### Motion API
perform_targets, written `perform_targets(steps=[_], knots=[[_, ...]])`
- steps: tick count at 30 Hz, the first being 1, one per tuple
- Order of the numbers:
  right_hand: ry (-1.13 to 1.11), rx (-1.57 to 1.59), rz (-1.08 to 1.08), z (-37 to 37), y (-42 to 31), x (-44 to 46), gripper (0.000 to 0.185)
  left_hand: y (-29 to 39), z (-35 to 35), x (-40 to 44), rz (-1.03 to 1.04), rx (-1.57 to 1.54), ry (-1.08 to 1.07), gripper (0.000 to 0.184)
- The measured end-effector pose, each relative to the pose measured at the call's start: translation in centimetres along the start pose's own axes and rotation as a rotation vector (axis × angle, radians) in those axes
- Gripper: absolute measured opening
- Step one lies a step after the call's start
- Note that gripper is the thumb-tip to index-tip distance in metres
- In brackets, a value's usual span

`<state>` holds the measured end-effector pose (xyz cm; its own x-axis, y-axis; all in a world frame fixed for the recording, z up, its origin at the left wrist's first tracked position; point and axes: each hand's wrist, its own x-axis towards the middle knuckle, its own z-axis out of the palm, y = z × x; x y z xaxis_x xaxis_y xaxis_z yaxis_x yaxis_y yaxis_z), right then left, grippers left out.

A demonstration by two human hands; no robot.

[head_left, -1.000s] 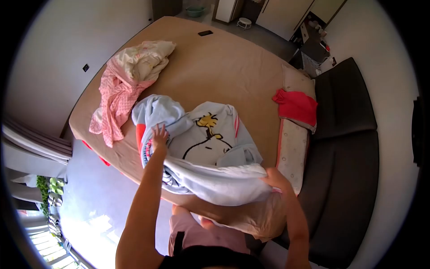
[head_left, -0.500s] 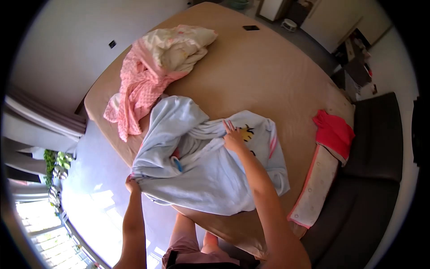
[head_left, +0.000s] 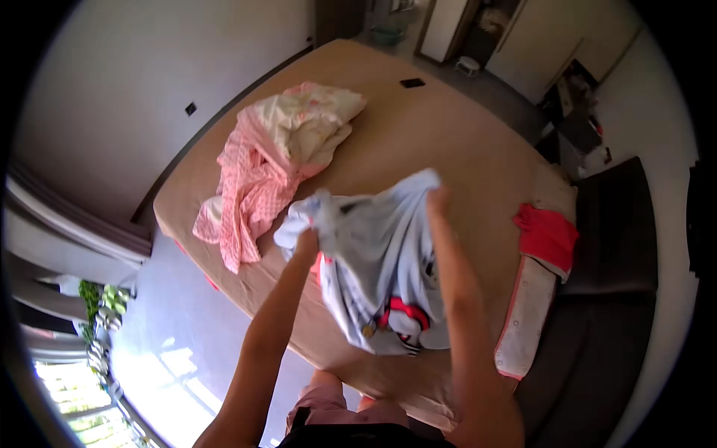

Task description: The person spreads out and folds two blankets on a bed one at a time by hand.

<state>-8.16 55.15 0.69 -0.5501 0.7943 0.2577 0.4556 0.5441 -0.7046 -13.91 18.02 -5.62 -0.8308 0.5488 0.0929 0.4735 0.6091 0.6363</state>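
Observation:
A light blue blanket [head_left: 373, 239] with a red and black cartoon print hangs between my two hands over the near part of the bed. My left hand [head_left: 307, 240] is closed on its left side. At the upper right corner, my right hand [head_left: 439, 200] grips the cloth, with the edge bunched above the fingers. The blanket's lower part drapes toward me in folds and is slightly blurred. Beyond my left hand, a pink and cream blanket [head_left: 261, 160] lies crumpled on the bed's left side.
The bed [head_left: 441, 134] has a tan sheet, with a black phone [head_left: 412, 83] near its far edge. On the right lie a red cloth [head_left: 547, 233] and a white pillow [head_left: 525, 317] with pink trim, against a dark headboard [head_left: 609, 299]. Plants [head_left: 112, 302] stand by the window.
The blue blanket has been lifted from its spread position and gathered up. My left hand moved up and right with it; my right hand went from resting on the cloth to gripping a corner.

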Motion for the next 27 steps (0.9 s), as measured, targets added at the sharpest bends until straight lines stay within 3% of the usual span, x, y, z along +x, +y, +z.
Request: perform_targets(steps=[3, 4, 5, 7, 8, 9, 11, 13, 15, 17, 18, 19, 21, 23, 26, 27], knots=[[0.447, 0.347, -0.470, -12.5, -9.1, 10.3, 0.030, 11.0, -11.0, 9.8, -0.296, -1.417, 0.286, 0.026], [0.417, 0.479, -0.499, -16.1, -11.3, 12.4, 0.033, 13.6, -14.2, 11.2, -0.198, -1.462, 0.322, 0.027], [0.433, 0.233, -0.493, -20.9, -15.2, 11.3, 0.032, 16.2, -17.4, 12.6, -0.098, -1.508, 0.354, 0.029], [0.295, 0.167, -0.600, -24.6, -16.6, 12.6, 0.030, 16.2, -21.9, 13.7, -0.237, -0.998, 0.341, 0.031], [0.297, 0.165, -0.599, -25.3, -15.7, 12.3, 0.030, 14.6, -23.1, 14.1, -0.360, -1.090, 0.309, 0.031], [0.322, -0.181, -0.710, -25.2, -14.1, 11.8, 0.031, 12.4, -24.0, 14.1, -0.487, -1.179, 0.279, 0.031], [0.339, -0.526, -0.809, -25.7, -12.7, 10.0, 0.032, 9.0, -26.1, 12.3, -0.588, -1.419, 0.489, 0.030], [-0.073, -0.315, -0.500, -26.2, -11.7, 6.6, 0.029, -5.2, -27.0, 13.9, -0.305, -1.729, 0.591, 0.027], [-0.053, -0.282, -0.760, -23.7, -10.0, 1.7, 0.023, -5.4, -32.1, 11.1, -0.338, -1.770, 0.719, 0.027], [0.013, -0.294, -0.876, -19.7, -11.0, -4.9, 0.023, -12.7, -32.2, 10.7, -0.269, -1.485, 0.897, 0.022], [-0.208, -0.178, -0.601, -16.9, -10.6, -7.9, 0.027, -16.5, -29.5, 9.8, -0.295, -1.483, 0.901, 0.022], [-0.270, -0.199, -0.493, -15.4, -11.4, -11.7, 0.032, -20.4, -26.1, 8.0, 0.170, -1.777, 0.252, 0.024], [-0.413, -0.161, -0.319, -12.1, -11.2, -16.3, 0.038, -7.3, -21.8, -0.7, -0.502, -1.518, 0.554, 0.041], [-0.431, -0.058, -0.264, -10.1, -11.9, -19.3, 0.039, -1.8, -12.6, -6.1, -0.213, -1.312, 0.254, 0.055], [-0.429, 0.067, -0.350, -6.0, -12.6, -23.4, 0.040, 2.6, -2.3, -13.1, -0.184, -0.699, -0.408, 0.052], [-0.581, 0.152, -0.268, -7.1, -15.3, -25.2, 0.039, 3.4, -0.7, -13.6, -0.151, -0.713, -0.421, 0.052]])
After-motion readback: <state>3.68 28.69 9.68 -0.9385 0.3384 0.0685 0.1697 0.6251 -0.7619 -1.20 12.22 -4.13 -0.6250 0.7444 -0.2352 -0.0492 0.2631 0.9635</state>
